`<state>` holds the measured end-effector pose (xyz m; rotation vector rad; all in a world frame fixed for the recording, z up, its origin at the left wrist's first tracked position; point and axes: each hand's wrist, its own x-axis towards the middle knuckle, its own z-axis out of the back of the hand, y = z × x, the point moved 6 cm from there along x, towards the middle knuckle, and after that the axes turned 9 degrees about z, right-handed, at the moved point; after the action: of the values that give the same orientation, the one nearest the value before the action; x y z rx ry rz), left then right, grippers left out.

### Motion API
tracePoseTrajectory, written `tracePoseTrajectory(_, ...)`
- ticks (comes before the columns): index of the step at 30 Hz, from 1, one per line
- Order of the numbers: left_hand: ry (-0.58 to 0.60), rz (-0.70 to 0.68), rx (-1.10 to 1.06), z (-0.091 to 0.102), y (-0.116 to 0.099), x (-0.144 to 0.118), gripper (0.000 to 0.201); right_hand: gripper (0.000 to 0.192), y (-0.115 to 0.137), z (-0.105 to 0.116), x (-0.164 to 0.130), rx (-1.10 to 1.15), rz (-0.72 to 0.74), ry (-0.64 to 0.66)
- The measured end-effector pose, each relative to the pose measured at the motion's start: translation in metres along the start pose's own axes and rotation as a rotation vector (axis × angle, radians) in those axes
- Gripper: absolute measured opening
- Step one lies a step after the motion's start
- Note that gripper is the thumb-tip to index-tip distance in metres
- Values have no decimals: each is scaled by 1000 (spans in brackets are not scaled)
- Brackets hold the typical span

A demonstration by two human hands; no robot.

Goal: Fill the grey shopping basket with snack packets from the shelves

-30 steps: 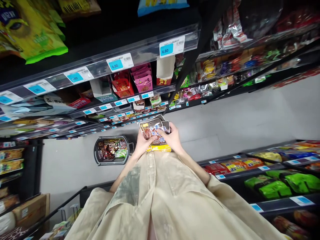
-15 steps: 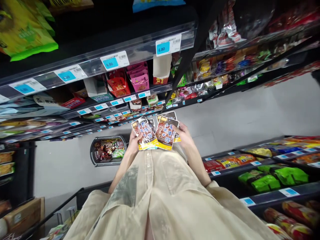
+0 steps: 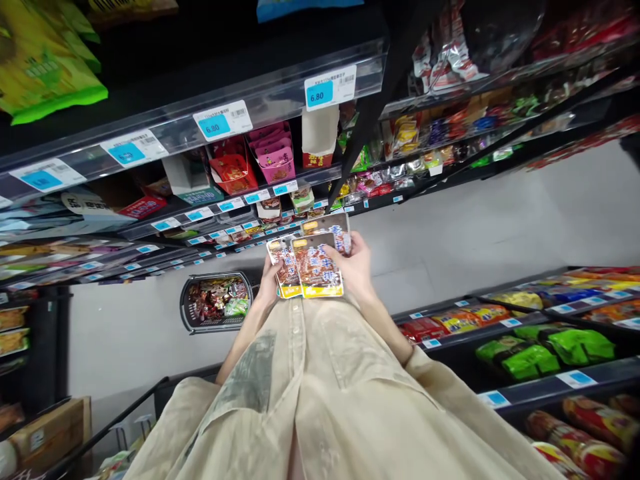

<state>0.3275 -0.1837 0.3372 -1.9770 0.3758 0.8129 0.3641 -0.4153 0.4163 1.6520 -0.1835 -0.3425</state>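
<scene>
Several flat snack packets with dark tops, brown food pictures, blue characters and yellow bottoms are held in front of my shirt. My left hand (image 3: pixel 269 283) is closed on the left packets (image 3: pixel 287 267), thumb on their front. My right hand (image 3: pixel 354 263) grips the right packets (image 3: pixel 320 270), its thumb lying across the front one. Behind that one, another packet (image 3: pixel 327 225) sticks up higher. The right group overlaps the left group's edge. Most of the fingers are hidden behind the packets.
A black shopping basket (image 3: pixel 216 303) filled with packaged snacks stands on the grey floor (image 3: pixel 125 333) at left. Shelves with price tags (image 3: pixel 330 87) and boxes of pink packets (image 3: pixel 273 153) rise ahead. A lower shelf with green bags (image 3: pixel 535 353) is at right.
My right hand has moved left with its packets, which now overlap those in my left hand. The rear right packet sticks up higher. The packets stand straighter, less fanned.
</scene>
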Motion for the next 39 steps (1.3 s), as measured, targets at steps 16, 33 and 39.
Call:
tracePoseTrajectory(16, -35, -37, -13, 8, 15, 1, 69, 44, -25, 53, 15, 257, -227, -273)
tracePoseTrajectory(33, -61, -123, 5, -9, 2, -8, 35, 30, 27, -14, -27, -224, 225, 296)
tracePoseTrajectory(39, -49, -76, -61, -17, 9, -13, 34, 49, -9, -17, -34, 137, -123, 383)
